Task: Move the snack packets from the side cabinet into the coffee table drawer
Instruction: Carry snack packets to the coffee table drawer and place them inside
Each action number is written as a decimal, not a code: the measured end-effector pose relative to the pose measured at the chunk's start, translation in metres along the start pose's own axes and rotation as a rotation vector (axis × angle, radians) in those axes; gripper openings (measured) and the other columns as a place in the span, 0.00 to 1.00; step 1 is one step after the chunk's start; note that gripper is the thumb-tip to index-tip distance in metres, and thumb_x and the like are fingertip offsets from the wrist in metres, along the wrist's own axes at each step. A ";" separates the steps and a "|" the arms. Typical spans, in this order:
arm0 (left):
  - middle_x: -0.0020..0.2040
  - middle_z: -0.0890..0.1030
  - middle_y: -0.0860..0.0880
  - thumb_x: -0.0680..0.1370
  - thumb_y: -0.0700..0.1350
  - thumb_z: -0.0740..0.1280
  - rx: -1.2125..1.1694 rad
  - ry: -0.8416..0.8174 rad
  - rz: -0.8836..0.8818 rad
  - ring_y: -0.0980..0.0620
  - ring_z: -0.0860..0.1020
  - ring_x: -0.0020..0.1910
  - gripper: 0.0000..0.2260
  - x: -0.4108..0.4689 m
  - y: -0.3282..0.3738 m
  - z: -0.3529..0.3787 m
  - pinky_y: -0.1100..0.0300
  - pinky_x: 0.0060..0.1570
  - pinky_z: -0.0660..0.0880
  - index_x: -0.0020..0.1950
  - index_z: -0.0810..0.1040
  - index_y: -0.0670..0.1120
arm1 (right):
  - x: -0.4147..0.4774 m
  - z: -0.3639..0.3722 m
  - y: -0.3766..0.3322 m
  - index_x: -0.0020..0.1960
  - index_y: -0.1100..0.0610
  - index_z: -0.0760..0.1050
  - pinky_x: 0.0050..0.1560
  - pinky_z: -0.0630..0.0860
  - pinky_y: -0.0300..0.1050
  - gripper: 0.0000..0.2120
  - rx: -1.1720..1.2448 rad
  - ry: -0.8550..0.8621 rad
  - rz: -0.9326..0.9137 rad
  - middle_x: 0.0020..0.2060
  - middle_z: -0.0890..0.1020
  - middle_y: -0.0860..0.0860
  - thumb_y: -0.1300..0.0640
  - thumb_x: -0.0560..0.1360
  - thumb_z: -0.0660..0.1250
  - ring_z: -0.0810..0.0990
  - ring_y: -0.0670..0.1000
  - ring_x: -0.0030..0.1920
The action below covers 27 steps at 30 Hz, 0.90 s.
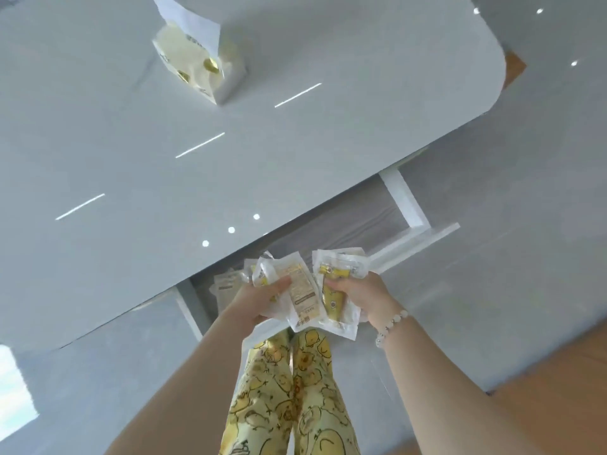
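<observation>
With your left hand (262, 298) and right hand (359, 295) each clenched on a bunch of packets (303, 290) over the open drawer (331, 224), lower them beside the packets already inside at its left, then let go.

Bright, soft daylight; ceiling-light glare on the glossy tabletop (230, 159); slight overall blur, wide-angle edge bending.

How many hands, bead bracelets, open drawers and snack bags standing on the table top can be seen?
Hands: 2, left hand and right hand, each gripping snack packets
Bead bracelet: 1
Open drawer: 1
Snack bag on the table top: 1
Total: 5
</observation>
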State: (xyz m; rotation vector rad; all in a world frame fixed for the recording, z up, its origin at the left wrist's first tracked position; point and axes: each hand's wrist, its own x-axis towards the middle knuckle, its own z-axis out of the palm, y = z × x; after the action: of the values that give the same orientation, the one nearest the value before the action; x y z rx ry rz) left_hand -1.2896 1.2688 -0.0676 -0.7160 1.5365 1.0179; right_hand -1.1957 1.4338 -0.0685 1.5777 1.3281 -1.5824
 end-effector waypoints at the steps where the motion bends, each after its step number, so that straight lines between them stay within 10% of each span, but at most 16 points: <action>1: 0.50 0.84 0.42 0.64 0.47 0.77 -0.014 -0.010 -0.012 0.43 0.83 0.50 0.25 0.017 -0.001 0.000 0.46 0.56 0.78 0.58 0.76 0.39 | 0.017 0.003 0.000 0.53 0.58 0.79 0.56 0.78 0.54 0.22 -0.017 0.000 0.006 0.49 0.83 0.53 0.51 0.63 0.79 0.82 0.56 0.50; 10: 0.55 0.81 0.44 0.72 0.46 0.74 -0.186 0.174 -0.079 0.48 0.78 0.49 0.25 0.161 -0.009 0.000 0.56 0.47 0.78 0.65 0.72 0.40 | 0.147 0.042 -0.033 0.40 0.60 0.74 0.29 0.69 0.36 0.06 -0.364 0.012 -0.079 0.34 0.76 0.51 0.59 0.72 0.70 0.74 0.47 0.33; 18: 0.52 0.78 0.48 0.70 0.50 0.76 0.177 0.352 0.104 0.48 0.76 0.48 0.25 0.219 0.003 0.002 0.59 0.45 0.73 0.64 0.73 0.45 | 0.208 0.052 -0.026 0.49 0.59 0.80 0.48 0.77 0.46 0.08 -0.530 0.075 -0.241 0.44 0.83 0.54 0.57 0.71 0.73 0.82 0.54 0.48; 27: 0.51 0.81 0.46 0.71 0.51 0.74 0.478 0.504 0.136 0.49 0.76 0.43 0.18 0.216 -0.011 0.010 0.61 0.37 0.68 0.57 0.78 0.44 | 0.216 0.055 -0.017 0.49 0.59 0.79 0.44 0.73 0.41 0.08 -0.738 0.129 -0.354 0.43 0.82 0.53 0.57 0.71 0.71 0.79 0.53 0.45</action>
State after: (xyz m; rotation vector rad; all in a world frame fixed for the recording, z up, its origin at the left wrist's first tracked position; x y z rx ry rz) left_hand -1.3216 1.2906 -0.2807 -0.5522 2.1915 0.5407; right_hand -1.2713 1.4481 -0.2786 1.0275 2.0425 -0.9700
